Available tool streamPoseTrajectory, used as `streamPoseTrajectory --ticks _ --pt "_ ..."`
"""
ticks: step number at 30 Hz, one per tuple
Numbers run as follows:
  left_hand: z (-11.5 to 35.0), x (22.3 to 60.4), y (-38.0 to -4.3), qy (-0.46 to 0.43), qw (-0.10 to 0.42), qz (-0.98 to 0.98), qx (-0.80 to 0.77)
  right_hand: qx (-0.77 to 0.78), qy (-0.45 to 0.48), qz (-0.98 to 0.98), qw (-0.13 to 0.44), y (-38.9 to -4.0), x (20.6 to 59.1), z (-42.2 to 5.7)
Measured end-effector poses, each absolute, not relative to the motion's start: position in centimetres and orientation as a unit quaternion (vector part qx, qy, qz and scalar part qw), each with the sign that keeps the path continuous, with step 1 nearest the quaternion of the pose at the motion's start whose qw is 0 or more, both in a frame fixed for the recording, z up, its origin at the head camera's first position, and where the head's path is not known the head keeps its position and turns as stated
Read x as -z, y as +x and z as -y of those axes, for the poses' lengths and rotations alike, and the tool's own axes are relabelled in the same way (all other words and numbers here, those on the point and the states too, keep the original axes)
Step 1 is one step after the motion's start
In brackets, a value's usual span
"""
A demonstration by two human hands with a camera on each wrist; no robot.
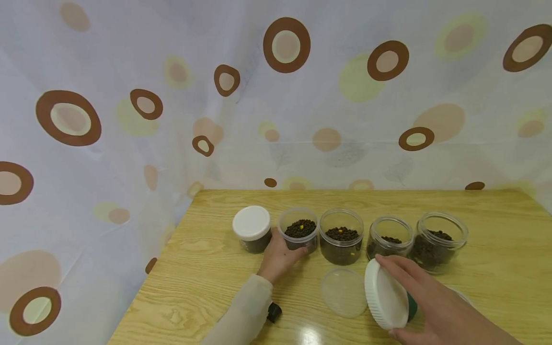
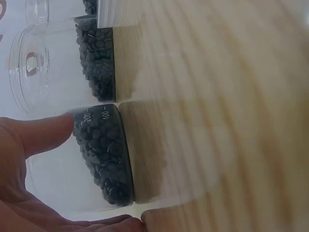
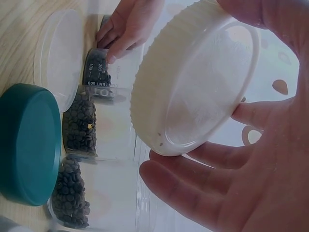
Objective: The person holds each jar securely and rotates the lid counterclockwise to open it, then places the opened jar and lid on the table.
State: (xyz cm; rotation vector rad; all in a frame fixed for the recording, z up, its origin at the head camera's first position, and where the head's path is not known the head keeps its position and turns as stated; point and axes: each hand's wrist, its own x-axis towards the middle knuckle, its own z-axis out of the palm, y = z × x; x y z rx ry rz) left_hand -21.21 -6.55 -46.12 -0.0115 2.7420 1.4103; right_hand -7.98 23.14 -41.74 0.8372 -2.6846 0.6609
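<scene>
My left hand (image 1: 280, 256) grips an open clear jar (image 1: 297, 214) part-filled with dark pellets, a small yellow bit on top. Its thumb (image 2: 48, 133) presses the jar's side near the printed scale marks, and the jar stands upright on the table. In my right hand (image 1: 431, 299) a white ribbed screw lid (image 3: 188, 92) is held by its edge, tilted on its side, its hollow underside facing the palm. The lid is in front of the row of jars, above the table. Partly behind it lies a green lid (image 3: 29, 145).
A white-lidded jar (image 1: 251, 223) stands left of the held jar. To the right are three more open jars: one with a yellow bit (image 1: 340, 218), a smaller one (image 1: 390, 224) and a wide one (image 1: 442, 223). A clear lid (image 1: 344, 293) and a small black object (image 1: 274, 311) lie nearer.
</scene>
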Motion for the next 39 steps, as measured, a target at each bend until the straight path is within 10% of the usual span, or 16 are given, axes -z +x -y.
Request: streamPoseTrajectory --ticks 17,39 --pt "9.2 44.2 -18.5 0.025 0.072 -0.925 -0.373 -0.238 0.285 0.923 0.101 -8.4 42.0 -22.5" --pt "14.9 42.2 -15.9 0.159 -0.068 -0.914 -0.367 -0.230 0.329 0.915 0.034 -12.6 40.9 -15.2"
